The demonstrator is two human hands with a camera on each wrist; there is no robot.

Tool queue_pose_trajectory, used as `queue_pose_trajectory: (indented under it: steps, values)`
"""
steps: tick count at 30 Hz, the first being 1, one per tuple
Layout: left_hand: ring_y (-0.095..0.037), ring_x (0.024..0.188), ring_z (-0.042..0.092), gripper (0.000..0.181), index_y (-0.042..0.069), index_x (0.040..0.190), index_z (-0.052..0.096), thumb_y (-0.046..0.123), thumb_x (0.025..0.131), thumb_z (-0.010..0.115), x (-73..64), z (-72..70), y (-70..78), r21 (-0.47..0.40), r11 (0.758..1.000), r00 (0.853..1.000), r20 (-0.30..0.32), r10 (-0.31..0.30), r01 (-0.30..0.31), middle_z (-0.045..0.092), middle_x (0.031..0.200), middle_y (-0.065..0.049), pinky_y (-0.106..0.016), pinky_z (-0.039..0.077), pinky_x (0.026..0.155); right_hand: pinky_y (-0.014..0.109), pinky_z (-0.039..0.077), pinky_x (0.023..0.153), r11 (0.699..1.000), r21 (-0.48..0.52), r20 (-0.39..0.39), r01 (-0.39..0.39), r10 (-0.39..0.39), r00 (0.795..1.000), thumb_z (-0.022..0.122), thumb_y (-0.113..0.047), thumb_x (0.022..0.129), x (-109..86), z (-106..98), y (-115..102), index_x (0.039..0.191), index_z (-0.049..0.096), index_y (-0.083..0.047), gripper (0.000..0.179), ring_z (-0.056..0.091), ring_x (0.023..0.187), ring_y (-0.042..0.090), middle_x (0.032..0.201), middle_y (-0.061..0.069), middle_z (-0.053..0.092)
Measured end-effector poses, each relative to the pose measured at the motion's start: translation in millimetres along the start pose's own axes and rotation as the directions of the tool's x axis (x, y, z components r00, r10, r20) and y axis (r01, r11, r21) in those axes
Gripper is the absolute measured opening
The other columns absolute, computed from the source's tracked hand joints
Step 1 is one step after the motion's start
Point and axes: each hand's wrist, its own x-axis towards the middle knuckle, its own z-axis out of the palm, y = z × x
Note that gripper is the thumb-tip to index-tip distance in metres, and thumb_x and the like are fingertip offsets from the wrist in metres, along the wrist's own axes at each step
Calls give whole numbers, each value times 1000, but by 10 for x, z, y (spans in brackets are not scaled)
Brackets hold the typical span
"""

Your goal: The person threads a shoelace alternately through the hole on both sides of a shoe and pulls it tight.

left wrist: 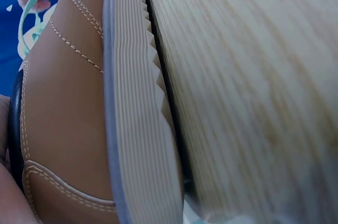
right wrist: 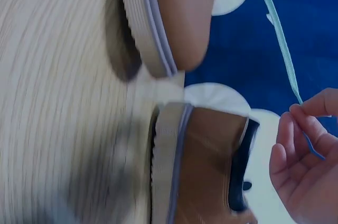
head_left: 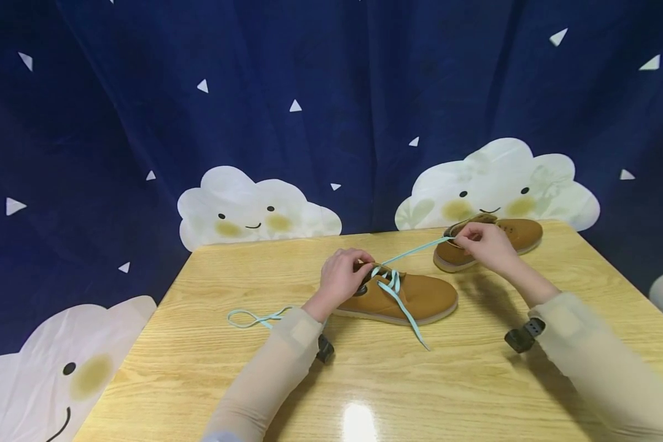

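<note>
A brown lace-up shoe [head_left: 428, 294] stands on the table, toe to the right, with a light-blue shoelace [head_left: 414, 250] threaded through its upper eyelets. My left hand [head_left: 342, 276] grips the shoe at its opening, near the tongue; the left wrist view shows mostly the shoe's side [left wrist: 68, 108] and sole. Raised to the right, my right hand [head_left: 486, 245] pinches one lace end between thumb and finger. That lace [right wrist: 282, 49] runs taut from the shoe, its tip sticking out past the fingers. The other lace end [head_left: 406, 310] hangs down the shoe's near side onto the table.
Behind my right hand stands a second brown shoe [head_left: 525, 234], its visible eyelets without a lace. A loose looped light-blue lace [head_left: 243, 324] lies on the wooden table [head_left: 199, 368] beside my left forearm. A dark-blue curtain [head_left: 309, 147] with clouds hangs behind the table.
</note>
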Motion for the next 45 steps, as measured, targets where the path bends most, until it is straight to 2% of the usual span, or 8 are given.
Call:
queue_pose_trajectory:
  steps: [12, 18, 23, 27, 30, 36, 41, 45]
  values:
    - [-13, 86, 57, 8, 24, 97, 74, 29, 93, 68, 7, 7, -13, 21, 1000, 1000, -9, 7, -7, 68, 97, 10, -29, 43, 69, 27, 43, 54, 999, -40, -118, -1, -4, 993, 55, -12, 93, -62, -258, 243, 91, 66, 3, 19, 60, 63, 16, 75, 14, 64]
    - [-13, 83, 55, 8, 24, 97, 73, 29, 93, 68, 11, 7, -8, 24, 1000, 1000, -4, 13, -13, 68, 96, 10, -28, 42, 68, 31, 40, 58, 997, -71, -175, -22, 10, 985, 56, -15, 93, -71, -314, 291, 90, 67, 2, 20, 50, 66, 17, 77, 9, 62]
    - [-13, 82, 55, 7, 24, 96, 73, 28, 93, 68, 9, 5, -4, 13, 1000, 1000, -3, 27, -26, 68, 96, 9, -28, 41, 66, 35, 40, 62, 996, -71, -189, -51, 37, 981, 54, -17, 94, -83, -325, 301, 92, 65, 2, 22, 50, 71, 20, 86, 14, 62]
    - [-13, 81, 54, 7, 23, 95, 72, 28, 93, 68, 4, -1, -4, 5, 1000, 1000, 0, 30, -30, 68, 96, 9, -28, 41, 66, 32, 40, 61, 997, -73, -204, -29, 14, 979, 55, -14, 93, -91, -293, 294, 89, 66, 3, 20, 51, 68, 19, 83, 14, 63]
    - [-13, 82, 55, 7, 23, 95, 72, 28, 93, 68, 5, -2, -11, 11, 1000, 1000, -2, 28, -28, 68, 96, 9, -28, 41, 67, 31, 41, 58, 997, -81, -170, -7, -7, 985, 56, -13, 92, -99, -238, 288, 88, 67, 2, 19, 51, 64, 17, 77, 10, 63]
    - [-13, 83, 56, 7, 24, 96, 72, 28, 93, 68, 5, 3, -27, 18, 999, 999, -10, 32, -31, 68, 97, 10, -29, 42, 67, 35, 43, 63, 997, -74, 20, 6, -5, 1000, 57, -17, 96, -124, -64, 270, 94, 66, 0, 20, 55, 68, 17, 79, 8, 64]
    - [-13, 84, 56, 8, 24, 98, 72, 28, 93, 67, 1, 2, -24, 16, 999, 999, -11, 30, -30, 68, 98, 9, -29, 42, 68, 35, 47, 62, 998, -50, 170, 37, -28, 985, 57, -16, 98, -143, 79, 258, 98, 67, 3, 21, 62, 72, 24, 89, 14, 67]
    - [-13, 84, 56, 8, 24, 98, 73, 28, 93, 67, -1, -2, -18, 15, 1000, 1000, -9, 25, -25, 68, 98, 10, -29, 42, 68, 34, 47, 60, 997, -57, 250, 46, -31, 968, 59, -15, 98, -150, 168, 245, 100, 67, 4, 21, 65, 72, 26, 89, 13, 67]
